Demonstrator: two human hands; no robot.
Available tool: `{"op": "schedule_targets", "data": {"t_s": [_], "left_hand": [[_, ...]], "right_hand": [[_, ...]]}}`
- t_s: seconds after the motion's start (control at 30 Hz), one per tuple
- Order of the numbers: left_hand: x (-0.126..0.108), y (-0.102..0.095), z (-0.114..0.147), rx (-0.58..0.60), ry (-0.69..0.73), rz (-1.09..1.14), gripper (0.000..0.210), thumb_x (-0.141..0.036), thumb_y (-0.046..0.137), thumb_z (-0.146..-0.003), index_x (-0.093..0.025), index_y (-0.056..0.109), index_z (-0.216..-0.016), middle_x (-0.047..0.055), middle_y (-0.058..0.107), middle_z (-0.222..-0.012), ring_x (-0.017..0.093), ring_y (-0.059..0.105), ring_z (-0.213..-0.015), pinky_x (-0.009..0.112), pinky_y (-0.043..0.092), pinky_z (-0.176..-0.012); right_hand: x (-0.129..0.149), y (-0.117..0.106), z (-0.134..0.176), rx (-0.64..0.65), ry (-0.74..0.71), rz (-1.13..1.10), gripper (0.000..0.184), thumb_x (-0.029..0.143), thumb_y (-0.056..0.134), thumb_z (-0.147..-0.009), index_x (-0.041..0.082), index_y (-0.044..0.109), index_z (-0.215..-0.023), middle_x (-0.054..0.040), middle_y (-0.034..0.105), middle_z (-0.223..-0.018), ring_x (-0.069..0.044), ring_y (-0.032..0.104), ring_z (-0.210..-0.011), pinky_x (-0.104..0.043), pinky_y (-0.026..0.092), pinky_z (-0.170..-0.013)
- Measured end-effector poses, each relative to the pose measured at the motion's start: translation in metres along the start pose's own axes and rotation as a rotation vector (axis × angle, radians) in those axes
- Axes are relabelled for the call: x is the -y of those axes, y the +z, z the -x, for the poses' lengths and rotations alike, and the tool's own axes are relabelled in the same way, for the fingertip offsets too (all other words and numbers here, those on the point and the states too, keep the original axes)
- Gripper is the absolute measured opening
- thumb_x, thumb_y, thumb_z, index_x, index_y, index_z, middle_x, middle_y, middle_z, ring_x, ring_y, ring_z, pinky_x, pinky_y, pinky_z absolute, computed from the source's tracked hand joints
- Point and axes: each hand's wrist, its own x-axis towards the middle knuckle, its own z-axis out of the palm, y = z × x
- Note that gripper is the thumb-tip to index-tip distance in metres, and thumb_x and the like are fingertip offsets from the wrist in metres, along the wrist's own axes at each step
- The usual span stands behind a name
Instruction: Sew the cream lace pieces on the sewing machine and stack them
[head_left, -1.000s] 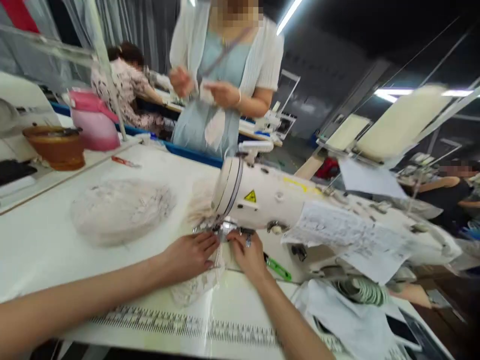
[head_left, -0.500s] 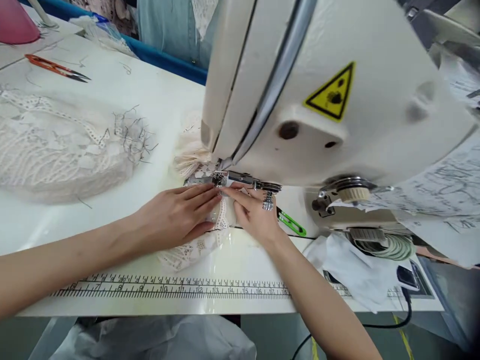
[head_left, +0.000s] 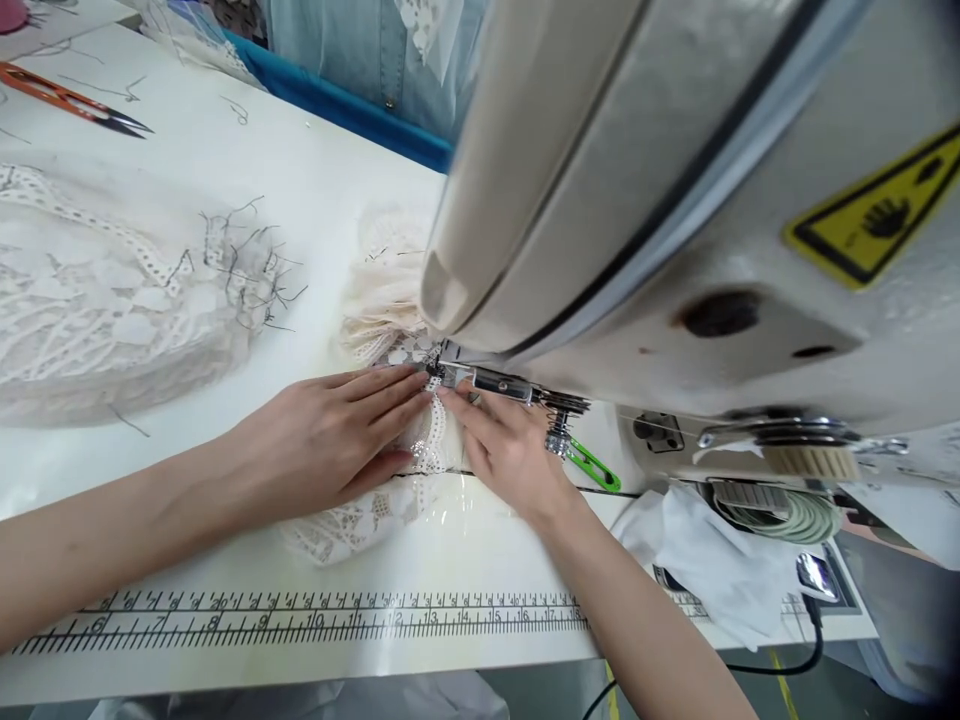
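Observation:
Cream lace fabric (head_left: 429,450) lies under the needle area of a white sewing machine (head_left: 600,250). My left hand (head_left: 337,425) rests flat on the lace, fingers stretched toward the presser foot (head_left: 435,372). On the other side of the lace strip is my right hand (head_left: 514,450), its fingers extended and the fingertips at the lace edge close to the foot. Part of that hand is hidden behind the machine's metal thread parts (head_left: 559,405). Behind the foot the lace bunches in gathered folds (head_left: 382,310).
A pile of cream lace with dark thread ends (head_left: 127,300) lies at left, below orange thread snips (head_left: 71,100). Green snips (head_left: 596,466) sit beside my right wrist. A ruler strip (head_left: 337,620) runs along the front edge. White cloth (head_left: 705,560) lies at right.
My view has shifted closer to the machine, whose head looks larger. Both hands stay on the lace beside the presser foot, with only slight movement.

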Motion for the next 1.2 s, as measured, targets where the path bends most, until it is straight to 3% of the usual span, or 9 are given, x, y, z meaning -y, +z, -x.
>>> {"op": "schedule_targets", "data": {"t_s": [0.2,0.4,0.63,0.87,1.2], "left_hand": [[0.005,0.001,-0.001,0.011,0.006,-0.001,0.046,-0.032,0.046,-0.101,-0.003,0.061,-0.132,0.019,0.062,-0.135,0.033,0.061,-0.125,0.048,0.056,-0.103],[0.005,0.002,-0.004,0.017,0.007,-0.014,0.047,-0.034,0.045,-0.101,-0.002,0.062,-0.132,0.019,0.063,-0.135,0.034,0.062,-0.124,0.048,0.057,-0.102],[0.004,0.004,-0.002,0.002,-0.029,0.020,0.048,-0.036,0.045,-0.101,-0.005,0.062,-0.133,0.018,0.062,-0.136,0.035,0.060,-0.127,0.047,0.057,-0.101],[0.004,0.004,-0.002,0.028,-0.036,0.015,0.049,-0.037,0.044,-0.102,-0.006,0.060,-0.135,0.018,0.063,-0.136,0.035,0.059,-0.128,0.049,0.058,-0.101],[0.005,0.003,-0.003,0.028,-0.067,0.065,0.048,-0.039,0.043,-0.102,-0.010,0.059,-0.137,0.018,0.063,-0.136,0.034,0.056,-0.132,0.051,0.056,-0.103]], "right_hand": [[0.002,-0.003,-0.003,0.110,0.028,0.070,0.045,0.011,0.050,-0.095,0.028,0.061,-0.136,-0.0061,0.073,-0.112,-0.020,0.068,-0.099,-0.034,0.050,-0.085],[0.003,-0.001,0.001,0.014,0.004,0.066,0.041,0.008,0.045,-0.095,0.023,0.066,-0.126,-0.0047,0.074,-0.112,-0.019,0.068,-0.098,-0.034,0.051,-0.078],[0.005,-0.002,-0.001,0.040,-0.016,0.112,0.037,0.009,0.043,-0.095,0.018,0.070,-0.118,-0.0053,0.074,-0.111,-0.019,0.069,-0.093,-0.035,0.052,-0.078],[0.008,-0.001,0.006,0.103,0.023,0.169,0.041,0.008,0.049,-0.093,0.021,0.066,-0.128,-0.0056,0.072,-0.119,-0.020,0.067,-0.093,-0.037,0.052,-0.087],[0.011,-0.003,0.003,0.109,0.042,0.241,0.043,0.008,0.053,-0.092,0.023,0.064,-0.130,-0.0061,0.071,-0.123,-0.019,0.066,-0.084,-0.037,0.051,-0.083]]}}
